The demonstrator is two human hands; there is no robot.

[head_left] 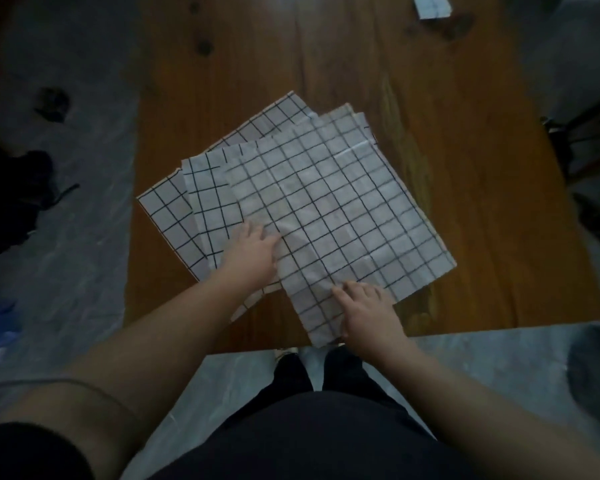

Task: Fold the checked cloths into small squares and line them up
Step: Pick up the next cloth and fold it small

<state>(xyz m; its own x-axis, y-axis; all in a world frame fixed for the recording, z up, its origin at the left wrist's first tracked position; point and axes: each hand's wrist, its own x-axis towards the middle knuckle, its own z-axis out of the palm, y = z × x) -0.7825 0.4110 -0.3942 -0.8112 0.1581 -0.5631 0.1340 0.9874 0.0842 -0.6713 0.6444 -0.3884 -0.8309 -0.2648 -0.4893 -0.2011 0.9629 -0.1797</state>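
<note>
Dark clothing [291,438] of the person is filling the bottom of the view, with both bare forearms reaching forward. Three checked cloths are lying unfolded in a fanned stack on the wooden table [482,202], toward its near left corner. Top cloth [336,209] is lying askew, its near corner hanging just over the table's near edge. Middle cloth [212,192] and bottom cloth [167,209] are sticking out to the left, the bottom one reaching the table's left edge. Left hand [252,252] is resting on the stack with fingers straight, fingertips at the top cloth's left edge; too blurred to tell if they are on or under it. Right hand [368,310] is pressing down on the top cloth near its near corner, fingers spread, thumb hidden. Small folded checked cloth [432,5] is lying at the table's far edge, well apart. Grey floor [66,220] is surrounding the table, with a dark heap [11,202] lying on it to the left.
</note>
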